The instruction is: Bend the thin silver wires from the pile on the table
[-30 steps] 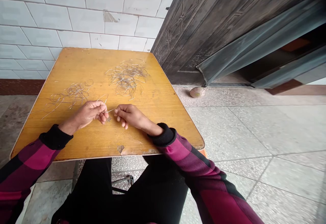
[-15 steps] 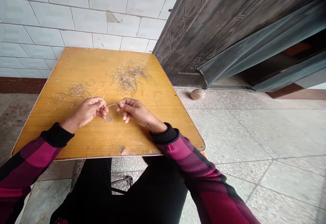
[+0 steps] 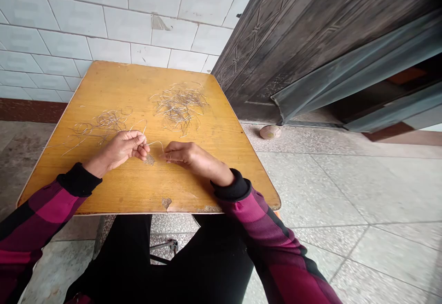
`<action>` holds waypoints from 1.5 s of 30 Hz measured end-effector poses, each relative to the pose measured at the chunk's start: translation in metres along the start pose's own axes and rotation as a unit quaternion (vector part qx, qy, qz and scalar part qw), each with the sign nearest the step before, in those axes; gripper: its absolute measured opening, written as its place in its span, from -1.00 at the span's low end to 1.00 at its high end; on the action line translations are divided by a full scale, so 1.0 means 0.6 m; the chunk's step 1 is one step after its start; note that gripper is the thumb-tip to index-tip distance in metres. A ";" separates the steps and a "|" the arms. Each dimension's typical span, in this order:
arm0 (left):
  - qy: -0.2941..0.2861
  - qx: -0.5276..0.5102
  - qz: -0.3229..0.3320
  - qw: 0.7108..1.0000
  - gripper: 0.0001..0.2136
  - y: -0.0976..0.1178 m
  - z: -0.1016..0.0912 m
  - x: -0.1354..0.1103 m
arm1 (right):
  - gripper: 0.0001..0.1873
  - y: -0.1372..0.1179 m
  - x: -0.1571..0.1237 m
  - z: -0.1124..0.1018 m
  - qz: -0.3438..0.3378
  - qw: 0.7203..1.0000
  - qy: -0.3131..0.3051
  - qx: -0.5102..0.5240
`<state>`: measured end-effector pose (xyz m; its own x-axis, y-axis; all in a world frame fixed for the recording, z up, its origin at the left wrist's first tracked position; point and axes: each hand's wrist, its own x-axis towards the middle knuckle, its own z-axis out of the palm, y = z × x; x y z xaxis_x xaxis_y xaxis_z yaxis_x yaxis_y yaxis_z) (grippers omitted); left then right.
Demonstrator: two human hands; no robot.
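- Two hands over the table from where I stand: one left hand (image 3: 117,151), one right hand (image 3: 181,153)
- One table (image 3: 138,193)
- Two tangled heaps of wire: one far heap (image 3: 179,107), one left heap (image 3: 101,125), their strands too many and too fine to count
- One strand of wire (image 3: 154,143) pinched in the left hand's fingers (image 3: 141,143)
- Two checked sleeves: one left sleeve (image 3: 44,207), one right sleeve (image 3: 262,232)
- Two black cuffs: one left cuff (image 3: 79,179), one right cuff (image 3: 231,185)
- One dark door (image 3: 304,50)
- One small ball (image 3: 270,132) on the floor
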<state>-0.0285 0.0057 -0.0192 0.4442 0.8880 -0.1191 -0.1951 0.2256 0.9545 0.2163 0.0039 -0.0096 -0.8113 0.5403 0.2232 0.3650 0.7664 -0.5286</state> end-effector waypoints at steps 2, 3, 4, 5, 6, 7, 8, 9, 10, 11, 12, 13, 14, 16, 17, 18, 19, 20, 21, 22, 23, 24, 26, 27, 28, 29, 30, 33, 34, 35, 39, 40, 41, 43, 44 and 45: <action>-0.002 0.006 -0.003 1.000 -0.71 -0.001 0.002 0.000 | -0.75 -0.015 0.000 0.004 0.035 0.998 -0.001 -0.048; -0.002 0.011 -0.004 1.000 -0.71 -0.001 0.003 0.001 | -0.73 -0.023 -0.001 0.005 0.041 0.996 0.000 -0.079; -0.003 0.015 -0.005 1.000 -0.72 -0.001 0.003 0.001 | -0.71 -0.031 -0.001 0.007 0.034 0.993 0.000 -0.113; -0.003 0.019 -0.006 1.000 -0.72 -0.002 0.004 0.001 | -0.68 -0.039 -0.001 0.008 0.019 0.989 -0.002 -0.145; -0.004 0.022 -0.007 1.000 -0.72 -0.003 0.005 0.001 | -0.66 -0.045 -0.001 0.009 0.001 0.985 -0.008 -0.170; -0.004 0.023 -0.008 1.000 -0.72 -0.004 0.006 0.002 | -0.65 -0.049 -0.001 0.010 -0.014 0.982 -0.015 -0.187; -0.005 0.022 -0.010 1.000 -0.72 -0.005 0.007 0.002 | -0.65 -0.051 -0.001 0.011 -0.022 0.980 -0.022 -0.195; -0.006 0.021 -0.012 1.000 -0.72 -0.007 0.008 0.002 | -0.66 -0.051 -0.001 0.013 -0.023 0.979 -0.030 -0.198; -0.007 0.018 -0.015 1.000 -0.72 -0.008 0.009 0.003 | -0.67 -0.050 0.000 0.014 -0.022 0.979 -0.038 -0.198; -0.008 0.014 -0.018 1.000 -0.72 -0.011 0.011 0.003 | -0.68 -0.048 0.000 0.016 -0.018 0.979 -0.047 -0.196; -0.010 0.011 -0.021 1.000 -0.72 -0.013 0.012 0.004 | -0.69 -0.046 0.001 0.017 -0.009 0.980 -0.053 -0.189; -0.012 0.010 -0.023 1.000 -0.73 -0.016 0.014 0.005 | -0.70 -0.044 0.001 0.017 0.007 0.983 -0.055 -0.175; -0.014 0.009 -0.025 1.000 -0.73 -0.018 0.015 0.005 | -0.72 -0.043 0.002 0.018 0.029 0.987 -0.056 -0.151; -0.016 0.012 -0.027 0.999 -0.74 -0.022 0.018 0.007 | -0.76 -0.042 0.002 0.016 0.086 0.992 -0.052 -0.081; -0.017 0.013 -0.027 0.999 -0.74 -0.024 0.019 0.007 | -0.78 -0.043 0.002 0.014 0.116 0.991 -0.051 -0.044; -0.017 0.013 -0.027 0.999 -0.74 -0.026 0.019 0.008 | -0.79 -0.044 0.002 0.011 0.144 0.988 -0.052 -0.013; -0.017 0.013 -0.027 0.999 -0.74 -0.027 0.020 0.008 | -0.80 -0.044 0.001 0.008 0.165 0.985 -0.055 0.009; -0.019 0.013 -0.027 0.999 -0.74 -0.028 0.020 0.009 | -0.80 -0.044 0.001 0.006 0.176 0.982 -0.061 0.020; -0.021 0.013 -0.028 0.999 -0.75 -0.029 0.021 0.009 | -0.81 -0.044 0.001 0.003 0.173 0.982 -0.070 0.020; -0.025 0.013 -0.031 0.999 -0.75 -0.030 0.021 0.009 | -0.81 -0.044 0.002 0.002 0.159 0.984 -0.082 0.009; -0.029 0.013 -0.035 0.999 -0.75 -0.031 0.023 0.009 | -0.81 -0.043 0.002 0.001 0.135 0.986 -0.097 -0.008; -0.034 0.013 -0.039 0.999 -0.75 -0.032 0.024 0.010 | -0.81 -0.042 0.003 0.000 0.108 0.987 -0.112 -0.028; -0.043 0.010 -0.047 0.998 -0.75 -0.035 0.027 0.011 | -0.81 -0.041 0.006 0.002 0.073 0.986 -0.136 -0.070; -0.047 0.008 -0.049 0.998 -0.76 -0.036 0.029 0.011 | -0.83 -0.041 0.008 0.003 0.073 0.983 -0.142 -0.090; -0.050 0.006 -0.049 0.998 -0.76 -0.037 0.030 0.012 | -0.86 -0.043 0.010 0.005 0.083 0.980 -0.146 -0.111; -0.051 0.003 -0.049 0.997 -0.76 -0.037 0.032 0.013 | -0.88 -0.046 0.013 0.006 0.097 0.975 -0.148 -0.134; -0.052 0.001 -0.050 0.997 -0.76 -0.037 0.033 0.014 | -0.90 -0.049 0.015 0.008 0.112 0.970 -0.148 -0.155; -0.047 -0.003 -0.054 0.997 -0.77 -0.037 0.034 0.016 | -0.93 -0.060 0.020 0.011 0.139 0.963 -0.137 -0.186; -0.045 -0.004 -0.055 0.997 -0.77 -0.037 0.034 0.016 | -0.92 -0.062 0.022 0.012 0.143 0.963 -0.132 -0.185; -0.043 -0.006 -0.057 0.997 -0.77 -0.037 0.034 0.016 | -0.91 -0.065 0.023 0.013 0.148 0.964 -0.127 -0.183; -0.036 -0.011 -0.058 0.998 -0.79 -0.037 0.036 0.017 | -0.91 -0.068 0.026 0.020 0.161 0.958 -0.126 -0.201; -0.034 -0.012 -0.058 0.998 -0.79 -0.037 0.036 0.017 | -0.89 -0.068 0.027 0.024 0.163 0.954 -0.127 -0.216; -0.033 -0.013 -0.058 0.998 -0.78 -0.037 0.036 0.017 | -0.87 -0.068 0.028 0.027 0.166 0.950 -0.127 -0.232; -0.030 -0.015 -0.060 0.998 -0.78 -0.036 0.037 0.017 | -0.78 -0.069 0.031 0.035 0.173 0.941 -0.121 -0.264; -0.029 -0.017 -0.062 0.998 -0.78 -0.036 0.037 0.017 | -0.74 -0.069 0.032 0.038 0.176 0.938 -0.116 -0.276; -0.026 -0.020 -0.065 0.997 -0.79 -0.036 0.038 0.017 | -0.71 -0.070 0.033 0.041 0.179 0.935 -0.112 -0.285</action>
<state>0.0000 0.0009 -0.0346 0.5129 0.8284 -0.2251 -0.1679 0.3540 0.9201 0.1737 -0.0262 -0.0033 -0.6427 0.7602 -0.0955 0.7637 0.6456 0.0001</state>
